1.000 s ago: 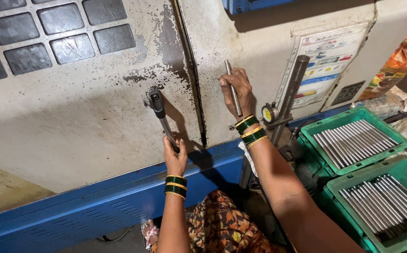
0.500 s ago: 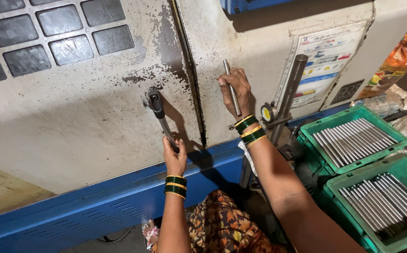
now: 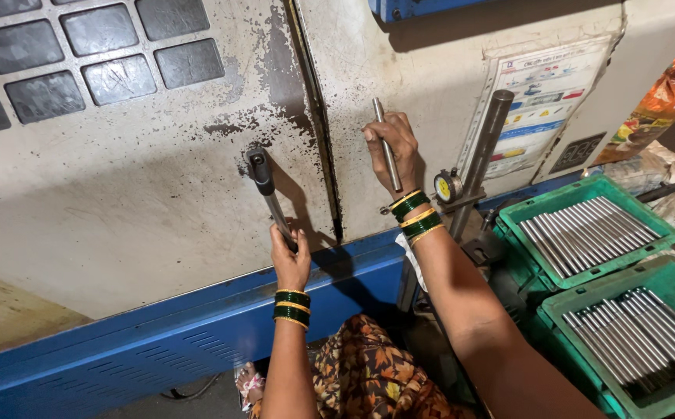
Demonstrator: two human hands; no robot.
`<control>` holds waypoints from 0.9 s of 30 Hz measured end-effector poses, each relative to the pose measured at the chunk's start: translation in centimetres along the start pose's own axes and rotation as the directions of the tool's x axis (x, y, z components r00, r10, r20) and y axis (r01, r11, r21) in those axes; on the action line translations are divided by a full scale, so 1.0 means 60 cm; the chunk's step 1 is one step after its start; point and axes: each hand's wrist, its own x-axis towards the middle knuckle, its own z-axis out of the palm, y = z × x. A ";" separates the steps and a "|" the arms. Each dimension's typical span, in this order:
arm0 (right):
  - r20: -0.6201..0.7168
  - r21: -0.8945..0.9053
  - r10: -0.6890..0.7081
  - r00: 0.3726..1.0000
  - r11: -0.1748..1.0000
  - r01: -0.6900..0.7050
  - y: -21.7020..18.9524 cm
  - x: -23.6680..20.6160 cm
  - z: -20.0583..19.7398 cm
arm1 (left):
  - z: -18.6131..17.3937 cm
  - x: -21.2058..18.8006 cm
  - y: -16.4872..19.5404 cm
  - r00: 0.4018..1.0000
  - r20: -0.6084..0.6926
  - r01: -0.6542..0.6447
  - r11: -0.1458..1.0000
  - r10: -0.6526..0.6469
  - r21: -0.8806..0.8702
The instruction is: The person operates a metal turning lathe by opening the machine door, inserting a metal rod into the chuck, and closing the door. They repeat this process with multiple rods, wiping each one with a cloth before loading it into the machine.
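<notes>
My left hand (image 3: 290, 260) grips the lower end of a dark metal door handle (image 3: 263, 186) on the left panel of a grimy cream machine door (image 3: 120, 202). My right hand (image 3: 394, 147) holds a thin steel rod (image 3: 385, 140) upright against the right door panel (image 3: 423, 77). Both wrists wear green and gold bangles. A dark oily seam (image 3: 318, 140) runs between the two panels.
Two green crates (image 3: 589, 233) (image 3: 636, 334) full of several steel rods sit at the right. A dial gauge (image 3: 447, 186) on a metal stand post (image 3: 481, 147) stands beside my right wrist. A blue machine base (image 3: 159, 341) runs along the bottom. An orange bag (image 3: 663, 101) lies far right.
</notes>
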 end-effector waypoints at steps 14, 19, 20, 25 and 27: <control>0.000 -0.008 -0.002 1.000 1.000 0.002 -0.011 0.003 -0.001 | -0.003 0.001 0.001 1.000 0.003 0.016 1.000 -0.016 -0.006; -0.014 -0.003 -0.021 1.000 1.000 0.021 -0.012 0.002 0.000 | -0.005 0.000 0.003 0.999 -0.017 -0.031 1.000 0.031 0.002; -0.012 -0.001 -0.018 1.000 1.000 0.018 -0.011 0.002 0.001 | -0.006 0.000 0.003 1.000 -0.006 -0.010 1.000 0.010 -0.002; -0.011 0.007 -0.002 1.000 1.000 0.002 -0.004 -0.001 0.004 | -0.006 -0.001 0.003 0.999 0.018 0.027 1.000 -0.028 0.005; -0.022 0.016 -0.018 1.000 1.000 0.019 -0.004 -0.001 0.003 | -0.004 -0.001 0.003 1.000 0.009 0.023 1.000 -0.023 -0.007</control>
